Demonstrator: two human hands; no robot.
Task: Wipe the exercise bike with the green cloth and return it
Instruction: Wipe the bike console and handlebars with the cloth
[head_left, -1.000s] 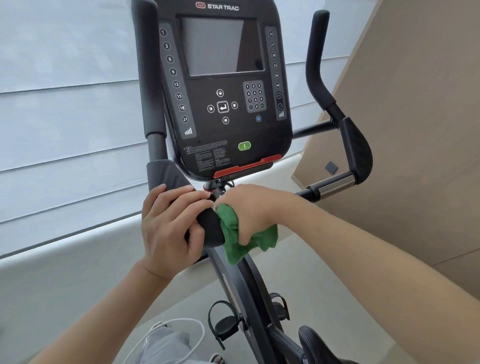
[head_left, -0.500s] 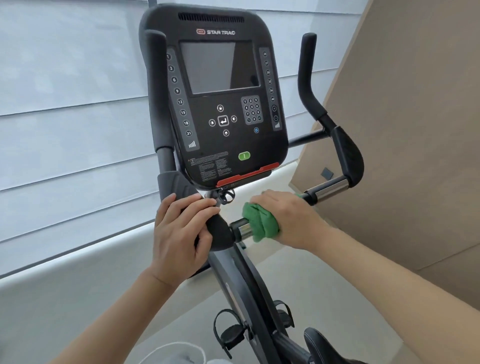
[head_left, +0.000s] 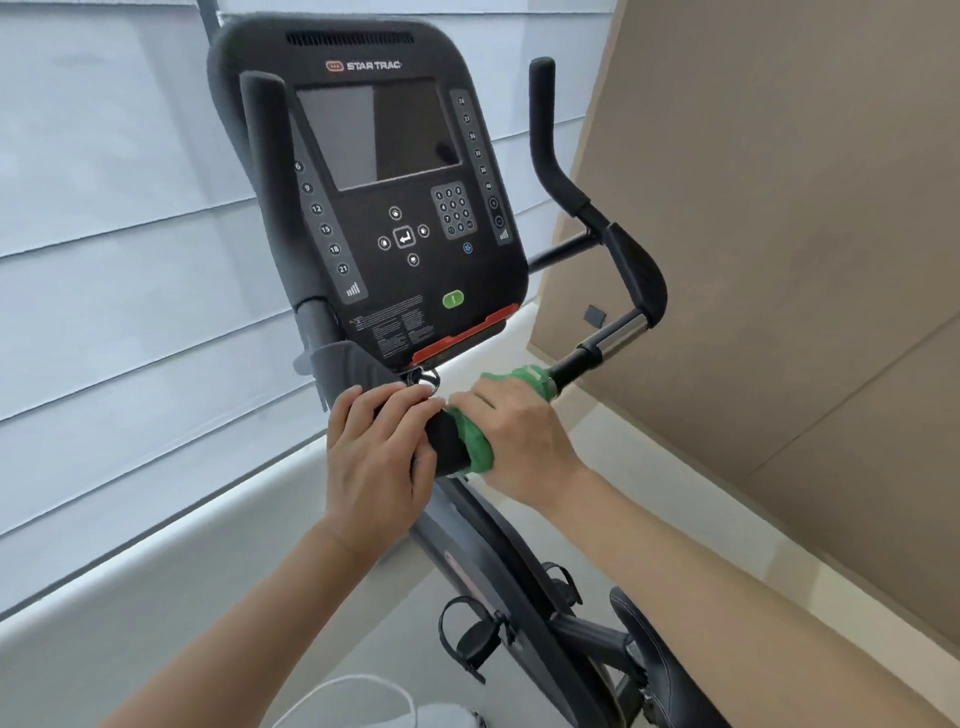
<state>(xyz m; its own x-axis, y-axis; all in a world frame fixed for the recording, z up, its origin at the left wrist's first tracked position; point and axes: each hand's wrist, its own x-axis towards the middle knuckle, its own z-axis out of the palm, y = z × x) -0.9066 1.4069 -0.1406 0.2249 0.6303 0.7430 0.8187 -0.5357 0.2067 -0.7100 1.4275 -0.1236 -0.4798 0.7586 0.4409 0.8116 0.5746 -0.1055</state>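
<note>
**Cloth Runs Back Along the Handlebar Toward the Centre**

Head view: the right hand (head_left: 524, 436) is wrapped round the green cloth (head_left: 480, 447), which is bunched over the handlebar (head_left: 587, 358) of the exercise bike (head_left: 498, 561) just below the console (head_left: 384, 208). Its fingers curl over the cloth and the bar together. Half a second ago that hand and cloth sat further out along the bar, leaving a bare stretch of metal beside the centre pad; now the cloth butts against the black centre pad (head_left: 444, 441), with a green tail trailing toward the chrome section. The left hand (head_left: 376, 452) grips the same pad as before, fingers curled over its top, apparently steadying the bike.

The shift reads as a back-and-forth wiping stroke on the right side of the bar. Judged from this, wiping is under way; the outer grips, console and frame probably remain, and the return of the cloth is not yet begun.
</note>
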